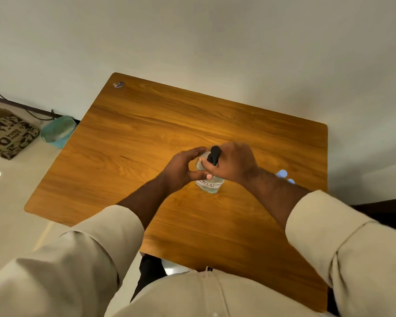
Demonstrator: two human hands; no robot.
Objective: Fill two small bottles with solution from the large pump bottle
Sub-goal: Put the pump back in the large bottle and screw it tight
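The large clear pump bottle [209, 185] stands upright near the middle of the wooden table [128, 138], with clear liquid and a white label low on its side. My left hand [183, 169] curls around the bottle's upper body from the left. My right hand [233, 162] grips the black pump head [215, 154] from the right, thumb against its side. Two small bottles with pale blue caps [284, 176] peek out behind my right wrist; their bodies are hidden by the forearm.
A small scrap or sticker [118, 84] lies at the table's far left corner. On the floor to the left stand a teal bin [58, 131] and a printed paper bag [8, 136]. A cable [0, 92] runs along the wall.
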